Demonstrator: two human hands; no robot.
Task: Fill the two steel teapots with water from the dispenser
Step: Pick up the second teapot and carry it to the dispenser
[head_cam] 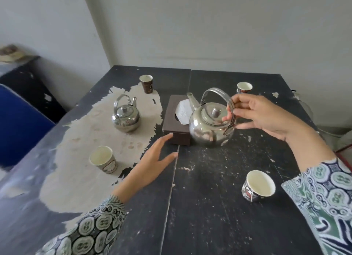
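Observation:
Two lidded steel teapots stand on a worn black table point(219, 207). The larger teapot point(207, 129) sits at the middle, its arched handle upright. My right hand point(261, 115) has its fingers curled around the right side of that handle. The smaller teapot point(126, 117) stands further left on a patch of bare, peeled tabletop. My left hand point(152, 159) hovers flat and open over the table, fingertips near the front corner of a brown tissue box point(176, 129). No water dispenser is in view.
Several paper cups stand on the table: one near left point(103, 159), one near right point(258, 188), one far left point(146, 83), one far right point(244, 88). The tissue box touches the larger teapot's left side. A blue chair point(17, 125) stands left of the table.

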